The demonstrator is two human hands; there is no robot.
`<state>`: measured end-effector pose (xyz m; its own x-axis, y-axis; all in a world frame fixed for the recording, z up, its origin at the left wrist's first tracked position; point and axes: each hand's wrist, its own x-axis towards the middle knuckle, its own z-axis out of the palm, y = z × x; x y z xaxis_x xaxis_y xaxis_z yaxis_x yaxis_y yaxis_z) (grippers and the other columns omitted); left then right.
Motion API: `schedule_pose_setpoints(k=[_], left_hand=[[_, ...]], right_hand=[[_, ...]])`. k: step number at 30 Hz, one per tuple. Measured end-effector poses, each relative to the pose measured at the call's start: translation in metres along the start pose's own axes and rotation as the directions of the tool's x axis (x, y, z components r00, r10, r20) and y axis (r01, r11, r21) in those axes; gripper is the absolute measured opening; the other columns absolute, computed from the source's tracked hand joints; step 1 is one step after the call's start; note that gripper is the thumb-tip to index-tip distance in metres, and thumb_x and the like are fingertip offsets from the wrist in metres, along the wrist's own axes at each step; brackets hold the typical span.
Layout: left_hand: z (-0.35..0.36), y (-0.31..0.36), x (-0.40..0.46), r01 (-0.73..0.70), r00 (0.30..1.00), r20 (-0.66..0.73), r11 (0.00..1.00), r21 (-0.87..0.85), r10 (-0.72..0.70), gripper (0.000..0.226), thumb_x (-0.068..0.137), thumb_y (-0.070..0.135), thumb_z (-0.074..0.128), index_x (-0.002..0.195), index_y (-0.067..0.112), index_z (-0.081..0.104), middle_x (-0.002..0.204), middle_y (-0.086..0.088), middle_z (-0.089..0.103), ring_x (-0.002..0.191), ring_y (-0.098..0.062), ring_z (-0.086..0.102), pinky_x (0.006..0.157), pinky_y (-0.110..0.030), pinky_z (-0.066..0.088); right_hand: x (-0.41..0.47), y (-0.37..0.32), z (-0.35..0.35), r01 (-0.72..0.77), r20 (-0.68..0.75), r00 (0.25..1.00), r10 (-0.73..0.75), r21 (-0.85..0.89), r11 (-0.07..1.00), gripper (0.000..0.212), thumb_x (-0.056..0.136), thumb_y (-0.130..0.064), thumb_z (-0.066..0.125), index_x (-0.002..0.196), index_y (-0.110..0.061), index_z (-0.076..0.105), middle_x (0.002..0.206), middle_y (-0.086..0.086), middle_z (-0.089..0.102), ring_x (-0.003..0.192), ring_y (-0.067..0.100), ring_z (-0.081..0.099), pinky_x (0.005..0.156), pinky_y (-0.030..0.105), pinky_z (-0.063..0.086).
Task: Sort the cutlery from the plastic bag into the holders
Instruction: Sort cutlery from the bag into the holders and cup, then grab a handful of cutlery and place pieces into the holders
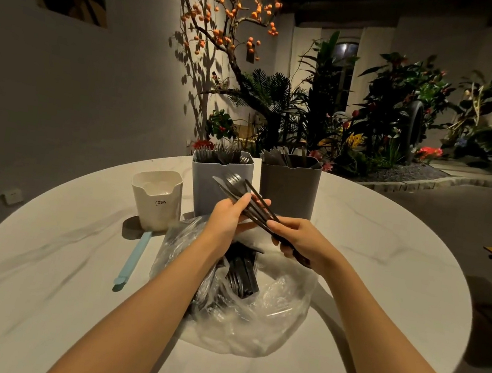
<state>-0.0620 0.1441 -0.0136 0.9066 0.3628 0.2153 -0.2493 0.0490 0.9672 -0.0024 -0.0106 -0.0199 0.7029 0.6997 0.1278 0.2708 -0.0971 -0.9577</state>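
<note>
Your right hand grips the handle ends of a bundle of black cutlery; your left hand pinches the same bundle nearer its tips. You hold it above the clear plastic bag, which lies on the table with more cutlery inside. The blue-grey holder, dark grey holder and white holder stand behind the bag.
</note>
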Motion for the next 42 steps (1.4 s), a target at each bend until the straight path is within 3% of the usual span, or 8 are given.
schedule_pose_setpoints(k=[7, 11, 17, 22, 29, 33, 38, 42], left_hand=[[0.001, 0.01, -0.002, -0.049, 0.973, -0.233, 0.974, -0.221, -0.004, 0.03, 0.105, 0.019, 0.036, 0.094, 0.011, 0.062, 0.099, -0.007, 0.072, 0.096, -0.016, 0.069, 0.083, -0.031, 0.054], [-0.009, 0.016, -0.001, -0.153, 0.943, -0.331, 0.904, -0.4, 0.013, 0.03, 0.106, 0.021, 0.029, 0.089, 0.012, 0.052, 0.095, -0.011, 0.072, 0.096, -0.023, 0.07, 0.09, -0.038, 0.054], [-0.01, 0.012, 0.003, -0.123, 0.943, -0.317, 0.784, -0.609, -0.098, 0.027, 0.106, 0.016, 0.03, 0.082, 0.01, 0.042, 0.059, -0.005, 0.046, 0.048, -0.016, 0.053, 0.067, -0.037, 0.055], [0.005, 0.01, -0.001, 0.026, 0.979, -0.161, 0.86, -0.51, -0.125, 0.03, 0.105, 0.021, 0.036, 0.076, 0.014, 0.039, 0.049, 0.004, 0.03, 0.039, -0.007, 0.028, 0.043, -0.021, 0.032], [0.013, 0.013, -0.011, -0.002, 0.994, -0.108, 0.982, -0.19, -0.019, 0.022, 0.095, 0.029, 0.058, 0.091, 0.007, 0.064, 0.051, 0.006, 0.028, 0.044, -0.006, 0.027, 0.049, -0.02, 0.031], [0.011, 0.013, -0.009, -0.012, 0.979, -0.197, 0.957, -0.289, -0.047, 0.024, 0.101, 0.024, 0.049, 0.085, 0.008, 0.057, 0.047, 0.007, 0.032, 0.04, -0.004, 0.027, 0.044, -0.018, 0.026], [0.009, 0.015, -0.006, -0.115, 0.943, -0.334, 0.927, -0.357, -0.012, 0.025, 0.102, 0.024, 0.046, 0.083, 0.011, 0.053, 0.049, 0.007, 0.029, 0.04, -0.004, 0.026, 0.043, -0.018, 0.026], [-0.006, 0.02, 0.002, -0.178, 0.913, -0.405, 0.847, -0.501, -0.048, 0.025, 0.104, 0.025, 0.042, 0.083, 0.012, 0.049, 0.044, 0.009, 0.03, 0.036, -0.003, 0.026, 0.037, -0.017, 0.027]], right_hand=[[-0.002, 0.002, -0.007, -0.063, -0.031, 0.998, 0.061, -0.056, 0.996, 0.025, 0.098, -0.033, 0.051, 0.095, -0.014, 0.067, 0.069, 0.005, 0.055, 0.052, 0.011, 0.04, 0.05, 0.018, 0.036], [-0.003, 0.006, -0.012, -0.123, -0.075, 0.99, 0.119, -0.051, 0.991, 0.031, 0.099, -0.032, 0.048, 0.108, -0.01, 0.069, 0.067, 0.003, 0.04, 0.053, 0.011, 0.029, 0.047, 0.018, 0.028], [-0.004, 0.003, -0.012, -0.019, -0.118, 0.993, 0.011, -0.065, 0.998, 0.032, 0.1, -0.029, 0.046, 0.115, -0.011, 0.067, 0.07, 0.002, 0.034, 0.055, 0.01, 0.025, 0.051, 0.022, 0.024], [-0.006, -0.004, -0.005, 0.038, -0.036, 0.999, -0.038, 0.016, 0.999, 0.033, 0.102, -0.03, 0.042, 0.116, -0.014, 0.066, 0.067, -0.001, 0.032, 0.054, 0.008, 0.026, 0.051, 0.02, 0.024], [-0.008, -0.008, 0.002, 0.065, 0.107, 0.991, -0.075, 0.096, 0.993, 0.028, 0.101, -0.023, 0.045, 0.112, -0.009, 0.067, 0.068, 0.003, 0.039, 0.055, 0.009, 0.032, 0.052, 0.018, 0.031], [-0.008, -0.009, -0.004, 0.0, 0.05, 0.999, -0.006, 0.125, 0.992, 0.027, 0.096, -0.021, 0.055, 0.12, -0.012, 0.064, 0.08, 0.006, 0.064, 0.059, 0.012, 0.052, 0.054, 0.019, 0.045], [-0.011, -0.008, -0.011, -0.109, -0.021, 0.993, 0.114, 0.166, 0.98, 0.03, 0.092, -0.034, 0.06, 0.114, -0.016, 0.067, 0.094, 0.007, 0.07, 0.07, 0.014, 0.062, 0.06, 0.02, 0.05], [-0.013, -0.009, -0.009, -0.073, -0.047, 0.993, 0.108, 0.477, 0.876, 0.031, 0.087, -0.031, 0.063, 0.112, -0.013, 0.067, 0.102, 0.007, 0.071, 0.079, 0.015, 0.067, 0.064, 0.021, 0.055]])
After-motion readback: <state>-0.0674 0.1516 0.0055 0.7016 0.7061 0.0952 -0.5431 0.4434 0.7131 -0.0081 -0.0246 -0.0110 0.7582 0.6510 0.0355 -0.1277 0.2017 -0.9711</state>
